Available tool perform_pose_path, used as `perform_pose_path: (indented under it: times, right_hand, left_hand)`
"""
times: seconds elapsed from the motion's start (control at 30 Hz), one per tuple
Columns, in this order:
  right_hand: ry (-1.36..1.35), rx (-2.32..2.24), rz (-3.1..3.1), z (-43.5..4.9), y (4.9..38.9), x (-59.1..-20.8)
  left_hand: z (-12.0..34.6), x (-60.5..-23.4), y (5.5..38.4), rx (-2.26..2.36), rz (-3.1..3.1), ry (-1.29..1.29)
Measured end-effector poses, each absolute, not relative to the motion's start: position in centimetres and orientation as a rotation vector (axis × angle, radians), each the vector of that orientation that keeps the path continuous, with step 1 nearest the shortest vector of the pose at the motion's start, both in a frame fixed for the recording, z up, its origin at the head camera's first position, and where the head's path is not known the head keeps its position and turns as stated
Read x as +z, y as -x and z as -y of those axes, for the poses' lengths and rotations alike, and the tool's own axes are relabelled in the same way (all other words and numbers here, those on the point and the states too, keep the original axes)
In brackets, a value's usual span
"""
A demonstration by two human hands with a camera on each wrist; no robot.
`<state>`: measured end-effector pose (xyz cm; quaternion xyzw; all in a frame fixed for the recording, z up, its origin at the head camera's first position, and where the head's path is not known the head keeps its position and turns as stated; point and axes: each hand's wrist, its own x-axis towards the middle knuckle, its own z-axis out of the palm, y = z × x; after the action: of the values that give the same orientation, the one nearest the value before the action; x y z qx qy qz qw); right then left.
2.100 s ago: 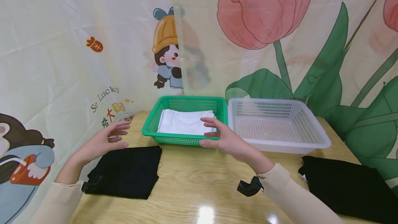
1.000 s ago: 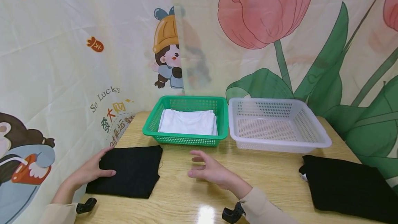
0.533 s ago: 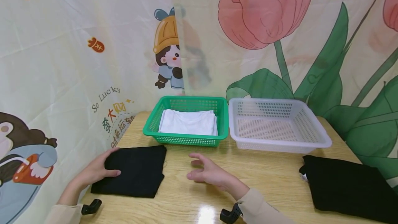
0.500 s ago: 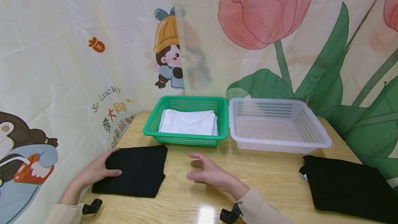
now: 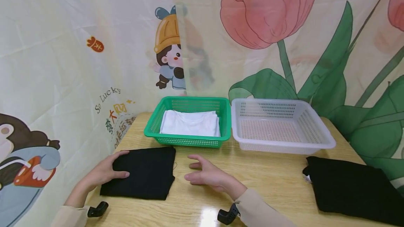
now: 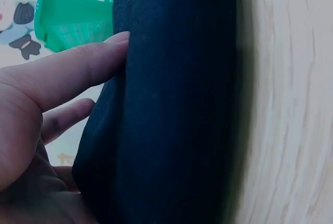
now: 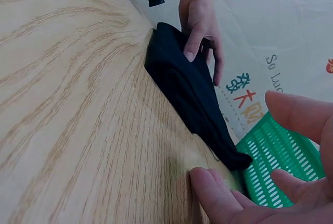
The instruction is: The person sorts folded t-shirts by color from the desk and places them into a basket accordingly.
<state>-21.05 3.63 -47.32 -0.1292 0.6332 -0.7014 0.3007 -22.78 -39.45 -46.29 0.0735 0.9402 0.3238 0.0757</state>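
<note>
A folded black cloth [image 5: 143,174] lies on the left part of the table, a loose thread at its right edge. My left hand [image 5: 107,171] rests on its left end. The thumb [image 6: 88,67] presses on the top and the fairly straight fingers reach along the far left edge; part of them is hidden behind the cloth in the left wrist view. My right hand [image 5: 209,176] hovers over the table to the right of the cloth, fingers loosely bent and holding nothing. In the right wrist view the black cloth [image 7: 190,88] looks thick, with several layers.
Behind stands a green basket [image 5: 186,138] with a folded white cloth [image 5: 189,123] in it. Right beside it is a white basket [image 5: 284,146]. Another folded black cloth [image 5: 353,188] lies on the table [image 5: 268,174] at the right. A printed curtain [image 5: 126,20] hangs behind.
My left hand has come down onto the left black cloth, and the cloth has slid a little to the right with it. My right hand has dropped from before the green basket toward the table.
</note>
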Motion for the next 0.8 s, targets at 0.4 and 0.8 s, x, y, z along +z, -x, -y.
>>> perform_pose_path:
  times: [0.4,0.8]
  right_hand:
    - [0.315,-1.885,-1.643,-2.1,21.1,-47.2]
    - [0.232,-1.986,-1.570,-0.4,21.2,-47.8]
  left_hand:
    - [38.2,-46.4,22.7,1.128,-2.689,-0.251]
    - [37.1,-47.5,23.2,1.389,-2.484,-0.296]
